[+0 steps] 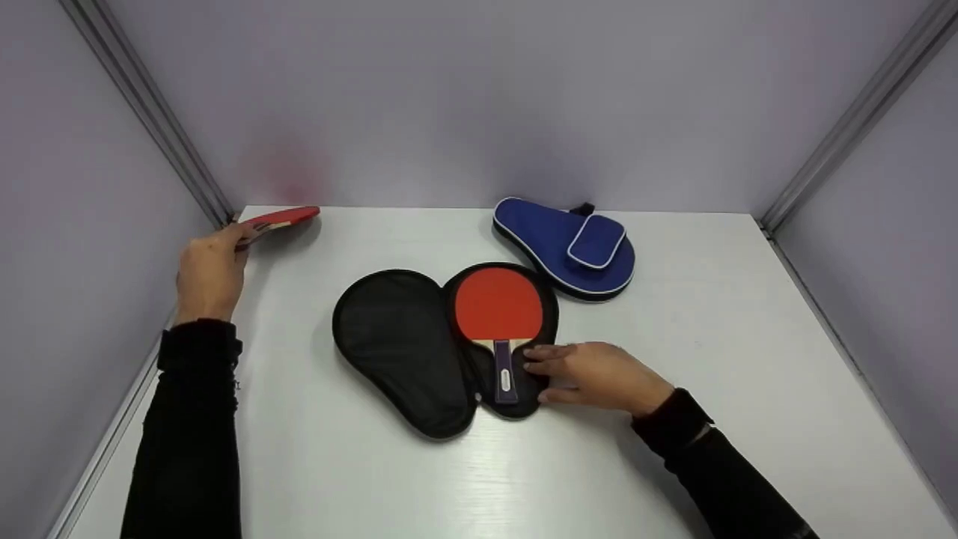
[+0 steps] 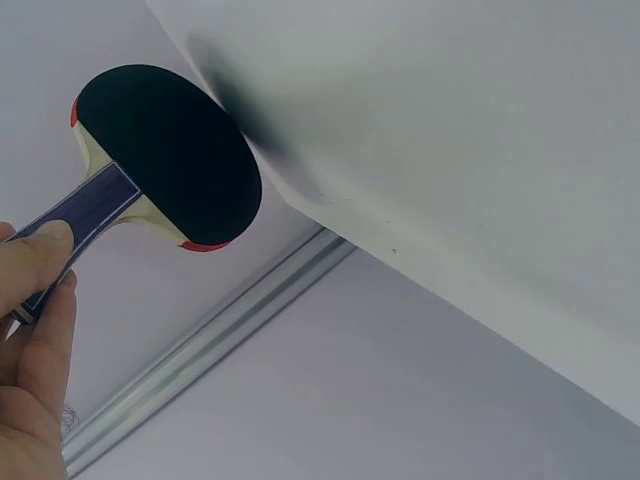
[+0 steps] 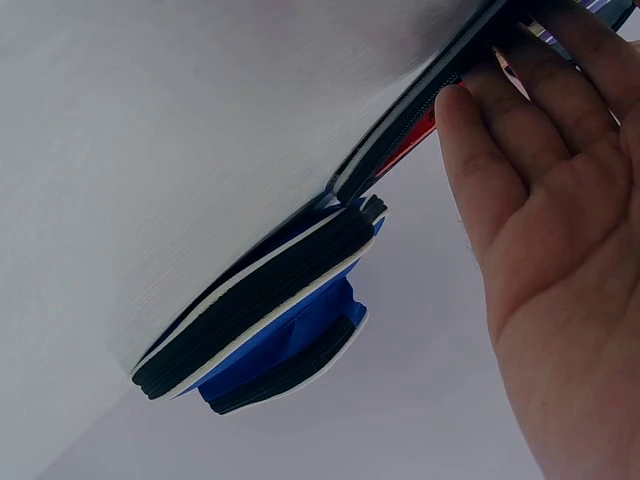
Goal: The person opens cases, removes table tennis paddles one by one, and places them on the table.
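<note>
At the far left corner of the table, my left hand [image 1: 212, 273] grips a table tennis paddle [image 2: 170, 150] by its dark blue handle. Its black face shows in the left wrist view, its red side in the head view. An unzipped black paddle case [image 1: 397, 344] lies spread flat mid-table. In the case's right half rests a second paddle [image 1: 498, 303], red face up, handle toward me. My right hand [image 1: 599, 374] reaches in from the right, fingers extended at that half's edge, fingertips close beside the handle.
A blue paddle case [image 1: 539, 228] with white piping and a small pocket lies behind the black case, right against its rim. Pale walls [image 1: 464, 97] enclose the white table [image 1: 299, 464] at the back and both sides, with metal strips in the corners.
</note>
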Motion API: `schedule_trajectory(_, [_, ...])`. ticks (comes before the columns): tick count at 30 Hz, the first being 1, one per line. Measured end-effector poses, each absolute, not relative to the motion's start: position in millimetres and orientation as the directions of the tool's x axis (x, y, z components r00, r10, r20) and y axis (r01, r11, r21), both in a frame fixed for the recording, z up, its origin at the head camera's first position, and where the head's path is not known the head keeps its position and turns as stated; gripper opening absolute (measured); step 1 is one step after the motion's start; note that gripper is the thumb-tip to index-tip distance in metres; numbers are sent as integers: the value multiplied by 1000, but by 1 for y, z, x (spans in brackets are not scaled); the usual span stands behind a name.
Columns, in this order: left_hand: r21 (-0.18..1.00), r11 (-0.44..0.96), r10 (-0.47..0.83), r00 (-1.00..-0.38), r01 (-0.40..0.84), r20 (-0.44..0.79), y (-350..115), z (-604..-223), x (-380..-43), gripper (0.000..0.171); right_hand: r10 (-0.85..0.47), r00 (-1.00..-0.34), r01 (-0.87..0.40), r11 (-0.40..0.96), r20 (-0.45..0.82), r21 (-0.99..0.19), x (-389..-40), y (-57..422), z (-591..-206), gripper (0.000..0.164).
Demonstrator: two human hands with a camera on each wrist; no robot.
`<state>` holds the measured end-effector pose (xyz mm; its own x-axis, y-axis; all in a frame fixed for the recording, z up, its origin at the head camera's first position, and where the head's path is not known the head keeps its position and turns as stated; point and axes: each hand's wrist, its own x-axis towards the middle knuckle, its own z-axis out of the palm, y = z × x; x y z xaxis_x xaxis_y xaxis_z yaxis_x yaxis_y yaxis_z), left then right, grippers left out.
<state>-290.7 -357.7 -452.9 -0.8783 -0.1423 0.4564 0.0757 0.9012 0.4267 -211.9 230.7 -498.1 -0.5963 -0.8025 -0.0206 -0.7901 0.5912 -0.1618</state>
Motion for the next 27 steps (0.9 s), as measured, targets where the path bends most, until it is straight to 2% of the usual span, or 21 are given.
schedule_trajectory(10, [452,881,-64,-914,137,401,-366,-461,-289,36,-801,-599,-788,592,-12,-166,-211,230,-499,54])
schedule_trajectory(22, [428,902,-41,-977,54,208,-371,-469,-285,50,-800,-599,-789,596,-34,-150,-211,229,-497,53])
schedule_trajectory(27, [397,915,-11,-980,70,197,-374,-475,-282,51,-798,-602,-786,599,-38,-154,-211,229,-496,54])
